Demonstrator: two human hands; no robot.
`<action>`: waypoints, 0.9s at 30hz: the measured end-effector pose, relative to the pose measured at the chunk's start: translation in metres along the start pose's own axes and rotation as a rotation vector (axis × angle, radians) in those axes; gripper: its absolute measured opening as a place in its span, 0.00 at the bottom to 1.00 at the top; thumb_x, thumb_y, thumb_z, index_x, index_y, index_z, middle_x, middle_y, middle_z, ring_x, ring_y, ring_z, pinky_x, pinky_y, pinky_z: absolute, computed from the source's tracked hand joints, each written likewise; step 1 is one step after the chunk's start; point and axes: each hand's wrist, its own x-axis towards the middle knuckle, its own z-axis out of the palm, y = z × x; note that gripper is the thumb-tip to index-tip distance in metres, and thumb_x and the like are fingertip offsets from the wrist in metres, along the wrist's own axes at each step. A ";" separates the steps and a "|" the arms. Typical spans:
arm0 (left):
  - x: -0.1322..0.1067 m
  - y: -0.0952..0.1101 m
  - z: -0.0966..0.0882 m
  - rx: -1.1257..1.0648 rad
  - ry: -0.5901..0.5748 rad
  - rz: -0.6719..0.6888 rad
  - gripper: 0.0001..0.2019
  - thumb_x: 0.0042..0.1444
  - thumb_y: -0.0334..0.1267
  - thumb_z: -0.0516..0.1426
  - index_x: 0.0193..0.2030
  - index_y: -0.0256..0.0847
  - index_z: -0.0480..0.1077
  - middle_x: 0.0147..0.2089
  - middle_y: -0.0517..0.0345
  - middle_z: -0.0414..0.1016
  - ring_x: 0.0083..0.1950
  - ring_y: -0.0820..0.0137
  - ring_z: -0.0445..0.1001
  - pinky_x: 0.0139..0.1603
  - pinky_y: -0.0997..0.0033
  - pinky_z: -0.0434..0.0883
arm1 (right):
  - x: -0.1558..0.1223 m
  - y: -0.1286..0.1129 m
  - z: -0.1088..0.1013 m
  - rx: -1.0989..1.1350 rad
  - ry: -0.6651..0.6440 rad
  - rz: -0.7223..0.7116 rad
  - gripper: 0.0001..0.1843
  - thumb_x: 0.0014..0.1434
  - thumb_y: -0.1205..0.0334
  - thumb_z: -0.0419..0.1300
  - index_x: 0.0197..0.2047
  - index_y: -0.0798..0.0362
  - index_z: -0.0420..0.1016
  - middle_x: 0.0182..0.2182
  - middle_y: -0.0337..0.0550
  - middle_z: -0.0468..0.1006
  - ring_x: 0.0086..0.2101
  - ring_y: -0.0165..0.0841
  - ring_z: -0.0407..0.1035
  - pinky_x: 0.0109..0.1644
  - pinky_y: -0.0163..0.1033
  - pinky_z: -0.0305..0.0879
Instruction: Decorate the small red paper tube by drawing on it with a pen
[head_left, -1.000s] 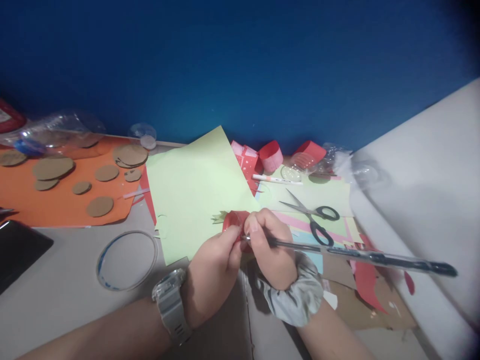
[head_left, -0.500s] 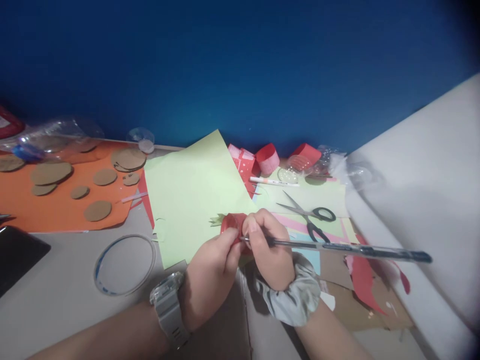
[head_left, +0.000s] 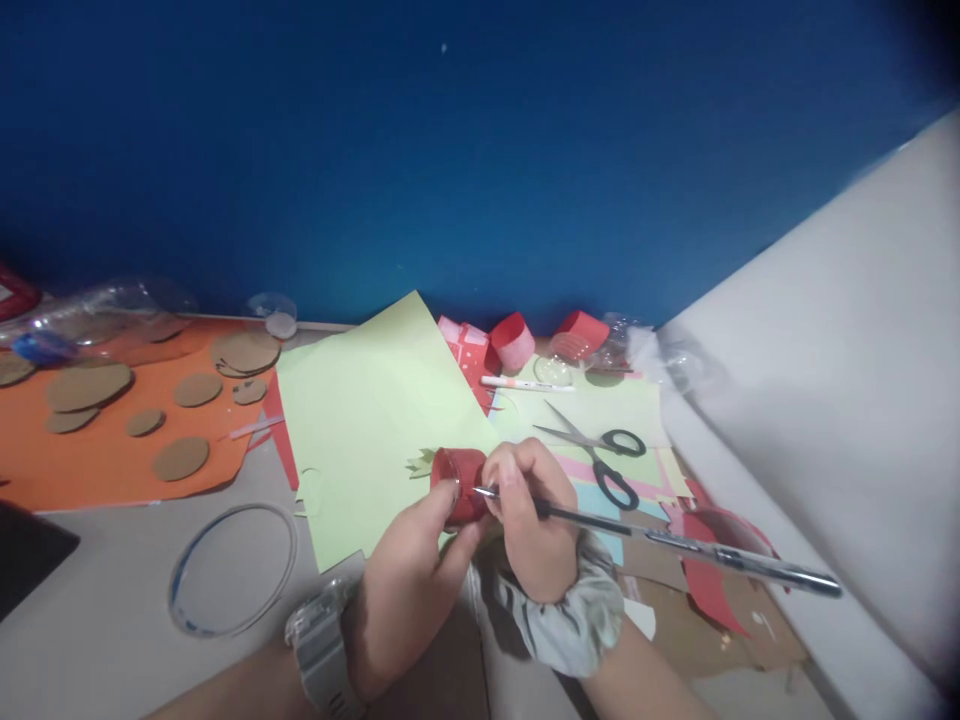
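Observation:
Between the fingers and thumb of my left hand [head_left: 416,560] is a small red cylinder [head_left: 463,470], which lies on its side with its rim facing left. Green jagged paper [head_left: 422,462] sticks out beyond that rim. My right hand [head_left: 534,515] is closed around a long, slim black pen [head_left: 697,545]. Its pointed tip is at the cylinder's red side; whether it touches I cannot tell. The pen's far end reaches out to the right. Under the cylinder lies a large light green paper sheet [head_left: 360,390].
Scissors [head_left: 600,440] lie open on papers to the right, near a white marker [head_left: 525,384]. Red paper rings [head_left: 512,342] stand by the blue wall [head_left: 450,180]. Cardboard discs [head_left: 181,458] rest on orange paper [head_left: 214,480] at left, above a clear plastic ring [head_left: 232,570].
My view has tilted up and turned slightly right. The cylinder shows more of its side between my hands, and the pen now slopes more steeply down to the right.

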 end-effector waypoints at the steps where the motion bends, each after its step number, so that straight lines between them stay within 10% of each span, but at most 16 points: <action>1: 0.000 0.000 0.000 0.010 0.016 0.009 0.06 0.60 0.37 0.53 0.43 0.41 0.69 0.46 0.50 0.79 0.48 0.60 0.76 0.49 0.65 0.70 | 0.000 0.000 0.000 0.014 0.038 -0.006 0.15 0.67 0.58 0.51 0.27 0.51 0.61 0.22 0.35 0.63 0.22 0.28 0.58 0.24 0.35 0.53; 9: 0.000 0.004 -0.006 0.003 -0.028 -0.006 0.09 0.64 0.38 0.48 0.35 0.41 0.66 0.33 0.56 0.77 0.36 0.65 0.75 0.41 0.68 0.70 | -0.008 -0.006 -0.002 -0.065 -0.018 -0.157 0.13 0.67 0.63 0.50 0.28 0.50 0.62 0.22 0.34 0.65 0.20 0.27 0.56 0.25 0.35 0.53; 27: 0.002 -0.002 -0.003 0.075 -0.013 0.020 0.11 0.64 0.37 0.47 0.41 0.42 0.70 0.39 0.53 0.81 0.39 0.64 0.78 0.43 0.68 0.72 | 0.003 0.000 0.004 -0.107 -0.076 0.106 0.15 0.67 0.60 0.50 0.26 0.51 0.60 0.21 0.31 0.59 0.22 0.27 0.55 0.26 0.33 0.56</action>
